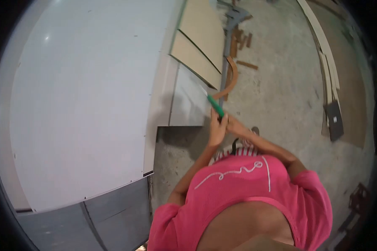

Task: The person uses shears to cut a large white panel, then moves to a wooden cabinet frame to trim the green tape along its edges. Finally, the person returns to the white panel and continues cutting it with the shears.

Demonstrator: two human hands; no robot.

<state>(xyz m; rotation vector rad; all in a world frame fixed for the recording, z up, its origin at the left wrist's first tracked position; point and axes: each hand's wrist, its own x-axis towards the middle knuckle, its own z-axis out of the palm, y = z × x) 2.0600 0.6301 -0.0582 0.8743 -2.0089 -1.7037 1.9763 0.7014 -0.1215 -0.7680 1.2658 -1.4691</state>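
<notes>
A green-handled tool (215, 105) with a thin, pale tip points up and left, away from my body. My left hand (217, 129) is closed at the handle's lower end. Against it, my right hand (235, 124) is also closed on the same end; the overlapping fingers partly hide the grip. Beyond the tip lie cream-coloured panels (197, 58) with dark edges, on a pale grey surface (189, 102). A curved brown strip (233, 75) runs just past the tool, near the panels' edge.
A large white panel (83, 100) fills the left side, above grey panelling (117, 217). Brown offcuts (247, 65) lie on the concrete floor (276, 67). Long boards (324, 54) and a dark rectangular piece (334, 120) lie to the right. A reddish crate-like object (359, 198) stands lower right.
</notes>
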